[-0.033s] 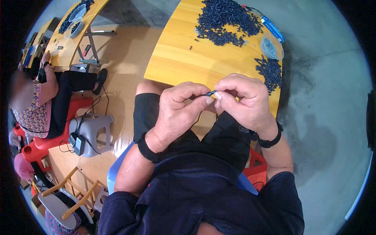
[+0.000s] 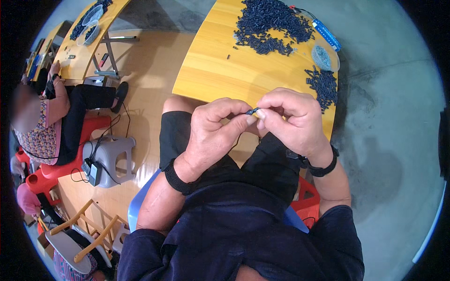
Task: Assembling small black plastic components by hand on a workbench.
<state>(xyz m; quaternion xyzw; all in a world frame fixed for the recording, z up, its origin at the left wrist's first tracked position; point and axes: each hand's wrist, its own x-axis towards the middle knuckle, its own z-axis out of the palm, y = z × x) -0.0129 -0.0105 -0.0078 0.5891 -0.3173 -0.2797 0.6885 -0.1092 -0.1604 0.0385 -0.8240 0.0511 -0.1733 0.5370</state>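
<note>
Above my lap, both hands meet at a small dark tube-shaped piece (image 2: 252,111) with a bluish glint on it. My left hand (image 2: 217,129) pinches its left end between thumb and forefinger. The other end is in the pinch of my right hand (image 2: 293,119), whose fingertips almost touch the left ones. Fingers cover most of the piece. On the table ahead lie a large heap of small dark tube-shaped pieces (image 2: 265,42) and a smaller pile of dark pieces (image 2: 322,89) at the right edge.
A clear plastic tub (image 2: 322,58) of light-blue bits stands at the right edge of the yellow wooden table (image 2: 206,61). Behind it is a blue power strip (image 2: 326,35). To the left, a seated person (image 2: 40,131) is at another table, near a grey stool (image 2: 110,159) with cables.
</note>
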